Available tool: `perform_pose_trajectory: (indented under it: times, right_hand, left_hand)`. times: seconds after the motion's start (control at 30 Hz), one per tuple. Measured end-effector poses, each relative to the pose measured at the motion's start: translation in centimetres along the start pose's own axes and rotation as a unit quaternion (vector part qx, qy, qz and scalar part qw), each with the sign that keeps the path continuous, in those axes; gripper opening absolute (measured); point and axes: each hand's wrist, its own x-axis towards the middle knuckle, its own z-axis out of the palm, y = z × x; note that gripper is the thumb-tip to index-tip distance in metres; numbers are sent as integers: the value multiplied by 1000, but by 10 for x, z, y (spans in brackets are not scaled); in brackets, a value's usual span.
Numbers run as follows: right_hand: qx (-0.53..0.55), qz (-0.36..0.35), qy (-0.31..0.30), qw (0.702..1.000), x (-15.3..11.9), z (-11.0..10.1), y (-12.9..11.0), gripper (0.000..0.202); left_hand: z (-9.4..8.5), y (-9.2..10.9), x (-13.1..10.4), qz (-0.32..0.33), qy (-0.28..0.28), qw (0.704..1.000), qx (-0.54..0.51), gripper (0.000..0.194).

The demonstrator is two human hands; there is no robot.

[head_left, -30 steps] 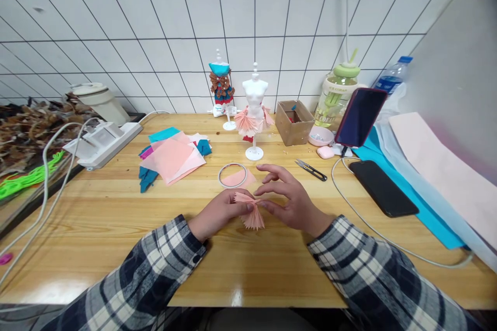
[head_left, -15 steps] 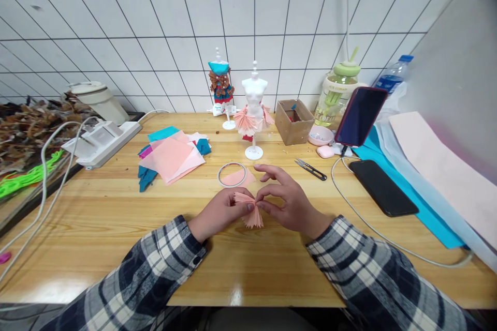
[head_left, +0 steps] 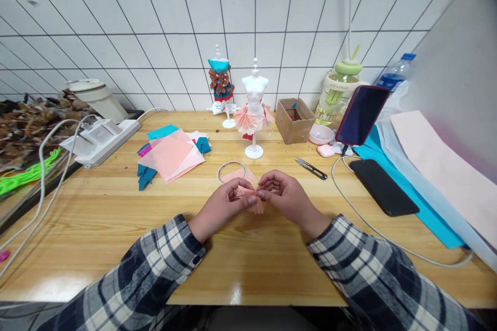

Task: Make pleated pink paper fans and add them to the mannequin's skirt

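Observation:
Between both hands is a pleated piece of peach crepe paper (head_left: 256,208), gathered at its middle and fanning out below. My left hand (head_left: 229,200) pinches it from the left with thumb and fingers. From the right, my right hand (head_left: 285,197) grips the gathered part, thumb against curled fingers. Just beyond the hands, a silvery ring (head_left: 219,176) lies over a flat peach paper piece (head_left: 248,174). A white mini dress form (head_left: 254,90) stands farther back, wearing a pleated peach paper skirt (head_left: 245,120). Thread snips (head_left: 311,168) lie right of the ring.
Coloured paper sheets (head_left: 171,155) are piled at left, near a white power strip (head_left: 108,142). Behind stand a dressed mini form (head_left: 220,83) and a cardboard box (head_left: 295,126). At right are a propped phone (head_left: 361,114), a flat black phone (head_left: 384,187), a cable and a drink jug (head_left: 337,90).
My right hand's raised fingers have curled in and closed on the paper's gathered middle. The pleated paper has lifted slightly and turned.

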Motion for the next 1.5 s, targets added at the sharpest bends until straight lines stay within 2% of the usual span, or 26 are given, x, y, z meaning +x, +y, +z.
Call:
perform_pose_trajectory:
  times: [0.07,0.2,0.4,0.57,0.67,0.8,0.87,0.93,1.0,1.03,1.1,1.17,1.2,1.3,1.4,1.5]
  right_hand:
    - [1,6,9,1000,-1,1,0,23]
    - [-2,32,-3,999,-1,1,0,24]
    - [11,63,-23,998,-1,-2,-1,23]
    - [17,52,-3,998,0,-6,-4,31]
    - [-46,-2,36,998,1,-9,-5,33]
    - [-108,-84,-33,990,0,-7,-8,26]
    - [-97,-99,-59,989,-1,-5,-9,20]
    - [-92,-95,-54,990,-1,-4,-8,17]
    - [-97,-76,-38,992,0,-4,-5,18]
    - [-103,-68,-26,992,1,-6,-4,18]
    - [-129,-57,-2,990,2,-8,-1,17]
    - [-178,-52,8,983,3,-10,0,16]
    - [-194,-48,4,980,3,-10,0,16]
    - [-178,-54,-10,982,2,-7,2,15]
    - [-123,-44,5,991,1,-2,5,19]
    - [-64,-23,15,998,3,2,10,25]
  left_hand:
    - [2,-2,1,-14,4,999,-36,36]
    - [6,-2,1,-8,12,1000,0,35]
    - [3,-8,1,5,-25,1000,18,31]
    - [-1,-7,2,-13,-25,995,-99,40]
    - [-2,-4,1,-23,-35,978,-206,47]
    - [-3,-2,-1,-44,-109,941,-319,54]
    - [-4,-3,-1,-69,-141,923,-351,57]
    - [-5,-5,-1,-99,-156,912,-367,57]
    - [-6,-7,-1,-108,-133,920,-353,50]
    - [-7,-8,-1,-95,-101,935,-327,44]
    - [-6,-7,0,-25,-21,971,-238,42]
    - [-4,-5,0,49,28,990,-126,45]
    - [-2,-5,0,67,35,994,-74,46]
    - [2,-7,1,48,84,995,28,35]
    - [5,-12,4,63,121,990,25,37]
    - [7,-15,6,77,114,990,-8,33]
